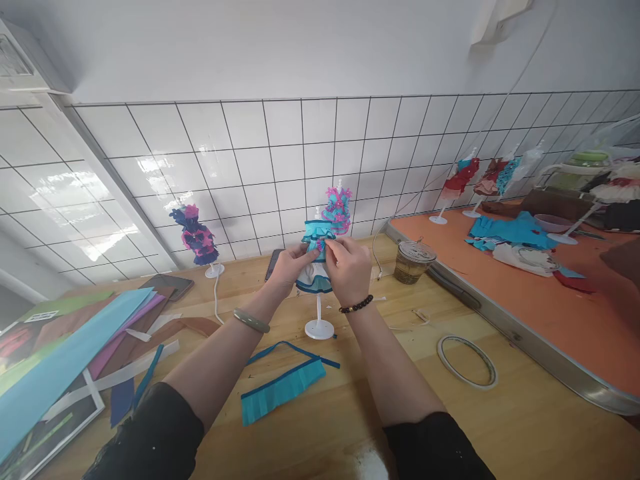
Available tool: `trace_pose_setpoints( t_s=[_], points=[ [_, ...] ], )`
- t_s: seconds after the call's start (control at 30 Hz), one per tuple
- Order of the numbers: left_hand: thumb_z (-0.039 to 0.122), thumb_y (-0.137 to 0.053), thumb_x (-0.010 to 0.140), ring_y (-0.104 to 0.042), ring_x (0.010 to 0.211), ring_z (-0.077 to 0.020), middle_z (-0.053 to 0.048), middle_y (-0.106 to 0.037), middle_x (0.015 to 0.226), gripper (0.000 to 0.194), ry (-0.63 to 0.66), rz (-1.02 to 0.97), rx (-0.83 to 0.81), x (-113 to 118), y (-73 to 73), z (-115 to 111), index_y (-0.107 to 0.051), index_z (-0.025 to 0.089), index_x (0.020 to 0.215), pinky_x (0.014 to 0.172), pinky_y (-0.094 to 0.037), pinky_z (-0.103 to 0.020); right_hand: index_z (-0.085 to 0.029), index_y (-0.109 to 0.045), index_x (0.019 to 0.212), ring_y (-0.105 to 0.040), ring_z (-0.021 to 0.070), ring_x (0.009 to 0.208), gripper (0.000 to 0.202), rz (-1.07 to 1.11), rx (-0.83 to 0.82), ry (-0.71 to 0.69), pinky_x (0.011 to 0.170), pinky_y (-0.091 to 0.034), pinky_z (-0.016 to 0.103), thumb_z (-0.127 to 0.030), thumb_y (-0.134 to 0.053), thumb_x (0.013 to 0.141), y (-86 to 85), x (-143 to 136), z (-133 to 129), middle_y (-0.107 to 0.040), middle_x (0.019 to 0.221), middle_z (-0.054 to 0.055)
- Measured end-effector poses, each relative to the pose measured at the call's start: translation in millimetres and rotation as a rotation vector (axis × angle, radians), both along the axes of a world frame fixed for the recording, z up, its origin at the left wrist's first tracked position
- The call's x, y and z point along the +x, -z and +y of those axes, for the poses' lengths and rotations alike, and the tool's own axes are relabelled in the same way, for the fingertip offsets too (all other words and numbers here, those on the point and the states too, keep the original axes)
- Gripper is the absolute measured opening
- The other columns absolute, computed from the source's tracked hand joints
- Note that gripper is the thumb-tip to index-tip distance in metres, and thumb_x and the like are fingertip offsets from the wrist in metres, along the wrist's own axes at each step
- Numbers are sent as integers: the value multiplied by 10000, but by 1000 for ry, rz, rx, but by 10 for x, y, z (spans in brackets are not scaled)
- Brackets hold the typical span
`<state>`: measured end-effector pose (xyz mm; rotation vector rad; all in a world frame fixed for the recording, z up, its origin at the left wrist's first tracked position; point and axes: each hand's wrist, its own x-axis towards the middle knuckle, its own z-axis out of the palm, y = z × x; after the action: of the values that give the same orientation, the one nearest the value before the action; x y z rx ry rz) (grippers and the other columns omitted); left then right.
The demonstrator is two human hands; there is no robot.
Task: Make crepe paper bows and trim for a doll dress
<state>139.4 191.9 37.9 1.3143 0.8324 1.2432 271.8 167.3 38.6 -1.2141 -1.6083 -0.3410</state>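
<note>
A small doll dress (pixel 319 230) in turquoise and white, with ruffles and dark teal edging, is on a white stand (pixel 319 329). My left hand (pixel 290 268) is closed on its left side, with the thumb across the waist. My right hand (pixel 353 270) pinches at the front of the waist from the right; its fingertips hide any small piece between them. A bit of purple shows beside the left thumb. Below the stand lies a pleated turquoise strip (pixel 283 391) with a dark teal edge. Behind it runs a narrow teal ribbon (pixel 300 350).
Behind the dress stands a pink-and-turquoise doll dress (pixel 339 208); a navy-and-pink one (pixel 199 237) is farther left. Coloured paper sheets (pixel 75 373) lie at left. On the right are a lidded glass jar (pixel 414 261), a tape roll (pixel 493 373) and a raised orange tabletop (pixel 505 300).
</note>
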Motion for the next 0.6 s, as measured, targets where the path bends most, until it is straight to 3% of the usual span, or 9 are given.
trace_pose_setpoints(
  t_s=[0.43, 0.6],
  points=[
    [409, -732, 584, -580, 617, -144, -50, -665, 780, 421, -98, -52, -39, -29, 9, 6, -661, 129, 890, 573, -465, -265, -194, -625, 1082, -555, 185, 849, 308, -65, -37, -98, 734, -351, 317, -208, -412, 860, 9, -33, 9, -607, 946, 78],
    [385, -739, 585, -591, 660, -155, -46, -667, 787, 393, -81, -71, -13, -33, 4, -18, -661, 132, 875, 608, -469, -273, -183, -656, 999, -565, 169, 808, 277, 77, -62, -163, 730, -402, 302, -264, -422, 874, -19, -31, 12, -612, 916, 71]
  ],
)
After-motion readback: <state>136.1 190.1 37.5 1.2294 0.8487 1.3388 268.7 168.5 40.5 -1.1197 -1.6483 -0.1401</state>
